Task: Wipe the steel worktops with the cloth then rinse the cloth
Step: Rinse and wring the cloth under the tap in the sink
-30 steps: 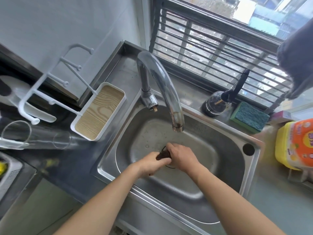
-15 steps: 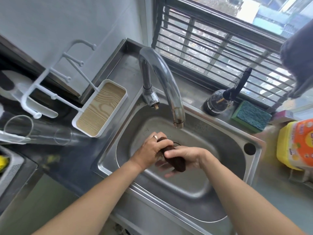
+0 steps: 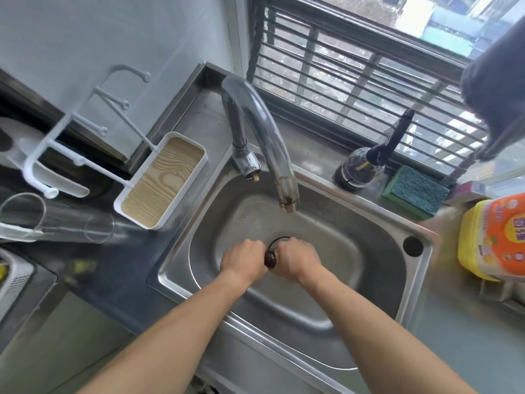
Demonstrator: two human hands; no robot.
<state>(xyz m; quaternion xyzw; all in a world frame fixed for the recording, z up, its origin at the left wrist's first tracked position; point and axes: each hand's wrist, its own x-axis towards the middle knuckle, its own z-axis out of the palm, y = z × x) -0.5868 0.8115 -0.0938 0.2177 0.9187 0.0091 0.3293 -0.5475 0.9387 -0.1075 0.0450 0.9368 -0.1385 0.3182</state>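
A dark brown cloth (image 3: 270, 259) is bunched into a tight wad between my two fists, low over the steel sink (image 3: 369, 282). My left hand (image 3: 243, 260) grips its left end and my right hand (image 3: 297, 260) grips its right end, knuckles up. Only a small dark bit of cloth shows between the hands. The drain ring (image 3: 279, 240) peeks out just behind them. The curved tap (image 3: 264, 132) arches above the basin, and no water is seen running from its spout.
A white rack with a wood-grain tray (image 3: 162, 180) stands left of the sink, next to a lying clear glass (image 3: 56, 220). A dark soap bottle (image 3: 360, 169), a green sponge (image 3: 414, 191) and a yellow detergent tub (image 3: 494, 237) sit on the right. A barred window is behind.
The hands have turned back knuckles-up and closed together over the drain, squeezing the cloth into a smaller wad; half a second ago more of it lay across my right palm.
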